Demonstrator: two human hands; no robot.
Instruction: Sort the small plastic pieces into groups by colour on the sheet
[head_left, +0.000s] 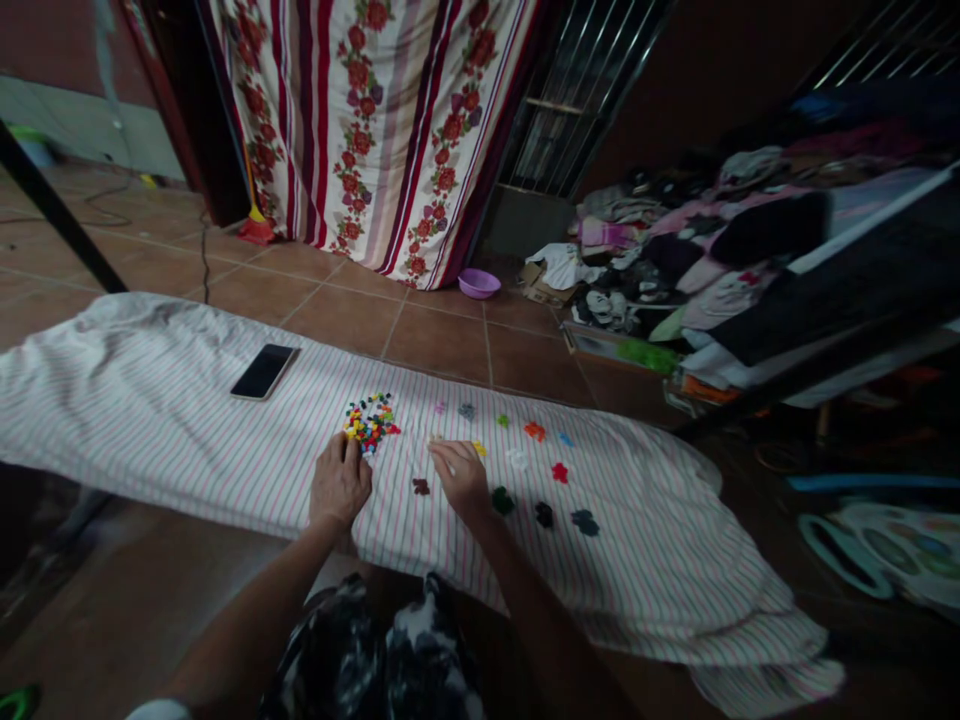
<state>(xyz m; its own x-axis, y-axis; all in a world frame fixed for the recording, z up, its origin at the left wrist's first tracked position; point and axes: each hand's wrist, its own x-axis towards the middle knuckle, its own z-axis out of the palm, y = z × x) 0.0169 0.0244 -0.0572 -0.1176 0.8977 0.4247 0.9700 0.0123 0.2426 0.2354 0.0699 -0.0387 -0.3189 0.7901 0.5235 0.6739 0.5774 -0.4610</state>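
Observation:
My left hand (pixel 341 480) rests at the near edge of a mixed pile of small coloured plastic pieces (pixel 371 422), fingers bent down and closed against it; anything between them is hidden. To its right, my right hand (pixel 463 484) is closed in a pinch over the cloth, fingertips at a tiny beige piece or cluster (pixel 435 440); what it grips is too small to make out. Around that hand lie sorted clusters: brown (pixel 421 487), yellow (pixel 479 449), white (pixel 517 458), dark green (pixel 502 500), black (pixel 544 515), red (pixel 559 472) and orange (pixel 534 432).
A striped cloth (pixel 187 440) covers the long low surface. On its left part lies a phone (pixel 264 371). Further clusters are grey (pixel 466 411), pink (pixel 440 408), lime (pixel 502 420), blue (pixel 565 439) and dark grey-blue (pixel 585 522). Beyond stands a purple basin (pixel 478 284).

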